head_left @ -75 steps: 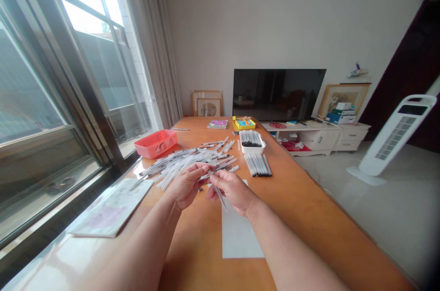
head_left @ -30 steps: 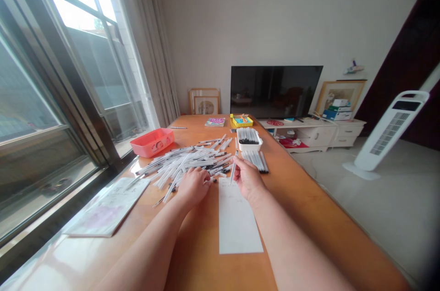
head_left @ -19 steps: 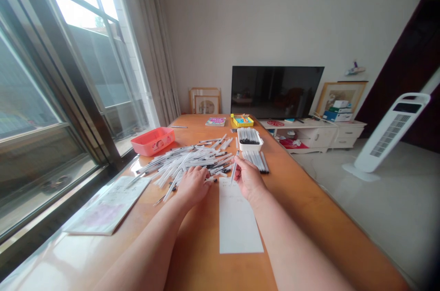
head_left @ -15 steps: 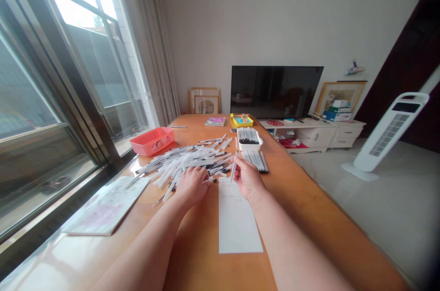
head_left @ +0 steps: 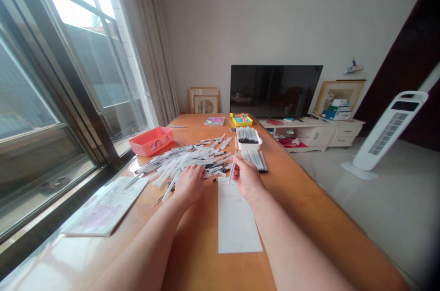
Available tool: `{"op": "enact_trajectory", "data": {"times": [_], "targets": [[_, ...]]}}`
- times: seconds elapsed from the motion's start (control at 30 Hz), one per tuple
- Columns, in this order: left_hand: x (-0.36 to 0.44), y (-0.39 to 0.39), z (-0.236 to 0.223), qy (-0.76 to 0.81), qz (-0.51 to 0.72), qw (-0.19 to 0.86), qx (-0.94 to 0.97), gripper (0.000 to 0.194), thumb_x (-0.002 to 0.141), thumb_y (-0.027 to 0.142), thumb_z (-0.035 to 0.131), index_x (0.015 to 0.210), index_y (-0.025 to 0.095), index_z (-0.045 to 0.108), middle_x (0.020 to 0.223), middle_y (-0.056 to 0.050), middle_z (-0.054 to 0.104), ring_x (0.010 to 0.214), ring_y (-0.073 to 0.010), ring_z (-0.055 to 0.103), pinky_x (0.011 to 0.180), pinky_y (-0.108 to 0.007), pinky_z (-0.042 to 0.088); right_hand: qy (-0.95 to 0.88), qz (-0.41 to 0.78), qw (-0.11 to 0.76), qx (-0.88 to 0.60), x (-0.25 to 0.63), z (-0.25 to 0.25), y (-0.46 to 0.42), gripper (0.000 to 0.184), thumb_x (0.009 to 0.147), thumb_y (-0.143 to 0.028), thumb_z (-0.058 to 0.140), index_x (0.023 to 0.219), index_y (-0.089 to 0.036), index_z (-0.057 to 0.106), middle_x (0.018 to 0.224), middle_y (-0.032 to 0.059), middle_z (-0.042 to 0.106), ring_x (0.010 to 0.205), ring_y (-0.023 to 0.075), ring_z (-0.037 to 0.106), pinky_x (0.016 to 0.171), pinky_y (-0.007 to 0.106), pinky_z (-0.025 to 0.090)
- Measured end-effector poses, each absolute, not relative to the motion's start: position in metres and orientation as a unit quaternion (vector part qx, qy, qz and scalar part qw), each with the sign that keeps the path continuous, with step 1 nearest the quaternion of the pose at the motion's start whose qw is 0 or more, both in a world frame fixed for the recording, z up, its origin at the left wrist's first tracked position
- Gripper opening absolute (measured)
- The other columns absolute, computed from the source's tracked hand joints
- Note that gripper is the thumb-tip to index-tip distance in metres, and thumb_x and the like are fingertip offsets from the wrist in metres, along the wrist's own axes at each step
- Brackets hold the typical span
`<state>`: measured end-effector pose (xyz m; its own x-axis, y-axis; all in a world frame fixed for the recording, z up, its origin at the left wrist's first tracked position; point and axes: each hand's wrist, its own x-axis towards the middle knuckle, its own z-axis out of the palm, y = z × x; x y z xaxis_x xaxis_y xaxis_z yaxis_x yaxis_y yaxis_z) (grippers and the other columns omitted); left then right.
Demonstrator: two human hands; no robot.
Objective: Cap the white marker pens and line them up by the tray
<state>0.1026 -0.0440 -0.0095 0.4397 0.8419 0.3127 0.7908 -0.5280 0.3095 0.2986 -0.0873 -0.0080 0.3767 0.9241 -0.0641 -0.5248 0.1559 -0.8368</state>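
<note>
A slim clear pen [head_left: 233,172] is slanting downward in the right hand [head_left: 247,180], pinched between the fingers [head_left: 238,163], its lower end reaching just over the top edge of a white paper sheet [head_left: 238,222]. The left hand [head_left: 190,186] is resting curled on the near edge of a loose pile of pens [head_left: 178,162], though I can't tell whether it's gripping any. A white tray of pens [head_left: 248,148] and a neat row of pens [head_left: 255,161] are sitting just beyond on the wooden table [head_left: 195,259].

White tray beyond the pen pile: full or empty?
Full: the white tray is packed with clear pens lying side by side, their black ends bunched together.
</note>
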Motion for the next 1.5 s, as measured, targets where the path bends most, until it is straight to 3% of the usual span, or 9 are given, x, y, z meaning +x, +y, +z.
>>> {"op": "enact_trajectory", "data": {"times": [0.2,0.4,0.53,0.7,0.93,1.2,1.37,1.5], "targets": [[0.099,-0.043,-0.008,0.482,0.325,0.267,0.769,0.012,0.09,0.033,0.055,0.085,0.024,0.061,0.072,-0.002,0.062,0.072,-0.0205,0.054,0.069,-0.031,0.037,-0.252,0.482,0.716,-0.438,0.297,-0.006,-0.089,0.039,0.068,-0.049,0.085,0.075,-0.019,0.062,0.068,-0.002,0.063,0.052,0.0075,0.05,0.048,0.02,0.038],[0.104,-0.047,-0.004,0.474,0.364,0.338,0.727,0.02,0.087,0.042,0.06,0.084,0.023,0.062,0.074,-0.001,0.064,0.069,-0.0181,0.053,0.066,-0.029,0.038,-0.279,0.508,0.671,-0.462,0.289,-0.01,-0.091,0.04,0.071,-0.052,0.082,0.082,-0.018,0.064,0.073,0.0029,0.07,0.053,0.0084,0.052,0.045,0.019,0.033],[0.108,-0.052,-0.002,0.435,0.389,0.397,0.708,0.023,0.088,0.043,0.06,0.084,0.021,0.062,0.077,-0.002,0.065,0.068,-0.0171,0.053,0.066,-0.03,0.04,-0.313,0.544,0.641,-0.442,0.282,-0.014,-0.091,0.036,0.072,-0.046,0.082,0.082,-0.018,0.062,0.068,0.0004,0.066,0.052,0.0078,0.05,0.047,0.019,0.034],[0.111,-0.055,-0.002,0.412,0.386,0.406,0.719,0.021,0.089,0.042,0.06,0.088,0.02,0.064,0.081,-0.003,0.067,0.077,-0.0198,0.059,0.073,-0.032,0.044,-0.34,0.573,0.597,-0.447,0.277,-0.016,-0.093,0.032,0.068,-0.039,0.083,0.08,-0.016,0.064,0.062,-0.0024,0.06,0.052,0.0078,0.049,0.048,0.019,0.035],[0.109,-0.057,0.0,0.408,0.35,0.403,0.74,0.017,0.087,0.036,0.058,0.086,0.021,0.065,0.085,-0.004,0.07,0.08,-0.0203,0.061,0.074,-0.031,0.045,-0.348,0.542,0.594,-0.483,0.275,-0.014,-0.095,0.025,0.066,-0.034,0.078,0.069,-0.016,0.06,0.052,-0.0024,0.056,0.045,0.007,0.043,0.043,0.019,0.028],[0.094,-0.046,-0.005,0.493,0.347,0.364,0.71,0.018,0.084,0.039,0.06,0.084,0.022,0.065,0.076,0.0,0.067,0.065,-0.0152,0.054,0.06,-0.026,0.038,-0.256,0.515,0.611,-0.544,0.282,-0.021,-0.086,0.02,0.067,-0.027,0.077,0.071,-0.016,0.062,0.059,0.0026,0.066,0.046,0.0069,0.047,0.039,0.016,0.031],[0.094,-0.045,-0.005,0.476,0.397,0.42,0.663,0.02,0.078,0.04,0.07,0.085,0.022,0.069,0.076,-0.001,0.069,0.068,-0.017,0.059,0.06,-0.025,0.04,-0.254,0.53,0.608,-0.533,0.28,-0.024,-0.084,0.017,0.074,-0.025,0.078,0.076,-0.015,0.065,0.068,0.0048,0.069,0.055,0.0099,0.059,0.048,0.018,0.047],[0.096,-0.05,0.002,0.44,0.41,0.494,0.628,0.024,0.075,0.041,0.076,0.085,0.02,0.072,0.081,-0.004,0.071,0.076,-0.0177,0.064,0.07,-0.027,0.046,-0.244,0.538,0.628,-0.507,0.281,-0.022,-0.085,0.012,0.081,-0.024,0.076,0.085,-0.016,0.068,0.075,0.0038,0.071,0.061,0.0099,0.063,0.056,0.019,0.055]]}}
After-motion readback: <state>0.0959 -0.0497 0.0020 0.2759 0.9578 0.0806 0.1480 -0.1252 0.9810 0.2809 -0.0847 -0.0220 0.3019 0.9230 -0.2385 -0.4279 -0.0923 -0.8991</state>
